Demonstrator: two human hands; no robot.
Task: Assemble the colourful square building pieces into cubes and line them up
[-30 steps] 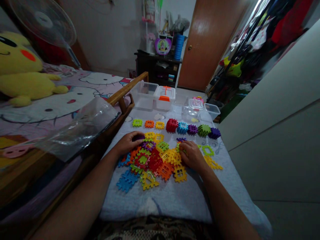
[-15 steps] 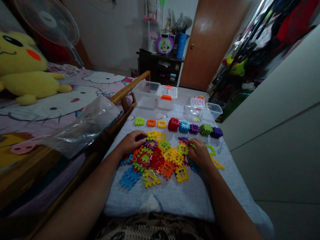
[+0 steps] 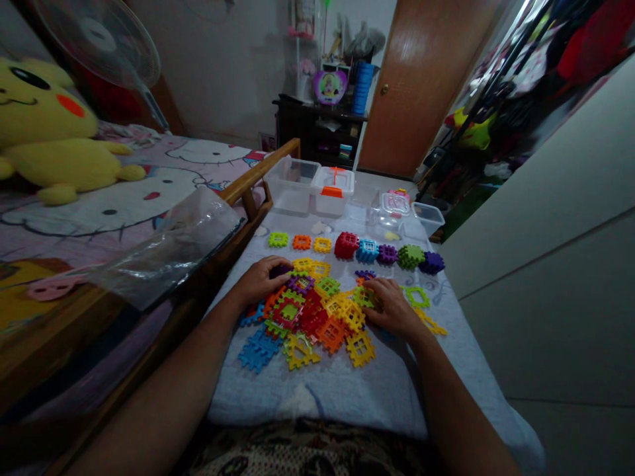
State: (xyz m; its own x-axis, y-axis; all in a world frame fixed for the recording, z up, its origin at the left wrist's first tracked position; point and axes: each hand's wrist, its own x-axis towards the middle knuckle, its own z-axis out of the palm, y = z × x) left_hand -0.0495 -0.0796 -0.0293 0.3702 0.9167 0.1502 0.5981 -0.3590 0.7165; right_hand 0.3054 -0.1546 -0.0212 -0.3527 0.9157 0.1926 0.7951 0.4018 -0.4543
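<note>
Loose heap of interlocking tiles (image 3: 313, 312) mid-way across the cloth-covered surface (image 3: 342, 400), between the two hands. Left hand (image 3: 260, 281) at the heap's far left edge, fingers curled nearly closed, thumb and forefinger about a purple tile (image 3: 282, 270). Right hand (image 3: 391, 305) at the heap's right side, fingers bent and partly spread, tips at a lime-green tile (image 3: 364, 296); cannot tell whether they grip it or only touch. Tiles look like moulded plastic: probably light, stiff, hard to break in ordinary handling, a little slick on the flat faces. Toothed rims should give good purchase; best hold likely thumb and forefinger across two opposite edges, or a fingertip hooked through a window opening, as in the yellow window tile (image 3: 360, 348) at the near right. Overlapping pieces, such as the blue tiles (image 3: 259, 350) at the near left, may catch by their teeth, so a straight lift seems better than a drag. Beyond the heap, a red stack (image 3: 346, 245); being piled up, it would probably want squeezing along its sides rather than pinching at the top.
</note>
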